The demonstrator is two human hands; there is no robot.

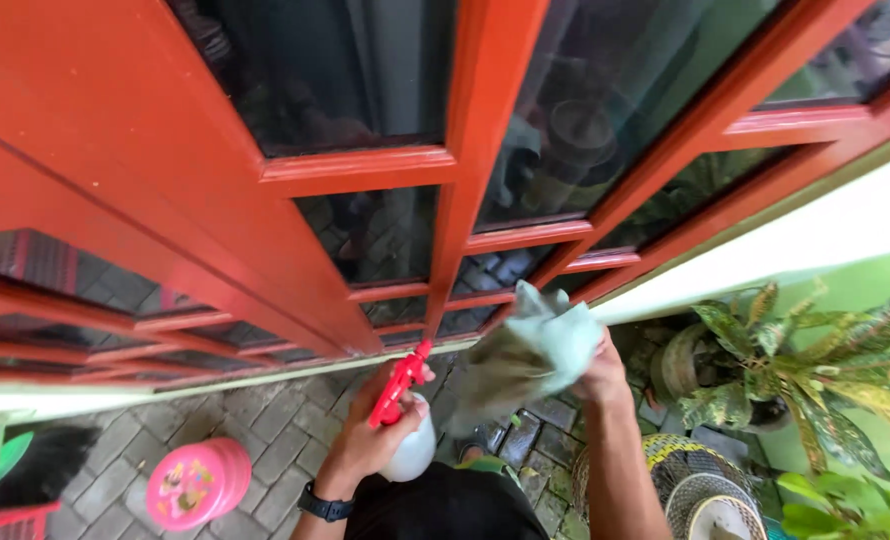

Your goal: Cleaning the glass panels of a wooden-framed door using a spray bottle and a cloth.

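Observation:
My left hand [365, 435] grips a white spray bottle [412, 452] with a red trigger head [398, 384], its nozzle pointing up toward the red window frame [365, 168]. A black watch sits on that wrist. My right hand [602, 375] holds a crumpled pale green cloth [530, 350], lifted close to the lower glass panes [375, 235]. The dark glass reflects paving and pots.
Grey paving bricks [275, 425] lie below. A round pink container [200, 483] stands at the lower left. A potted plant with mottled leaves [795, 385] and a woven basket [700, 480] sit to the right, by a white and green wall [845, 225].

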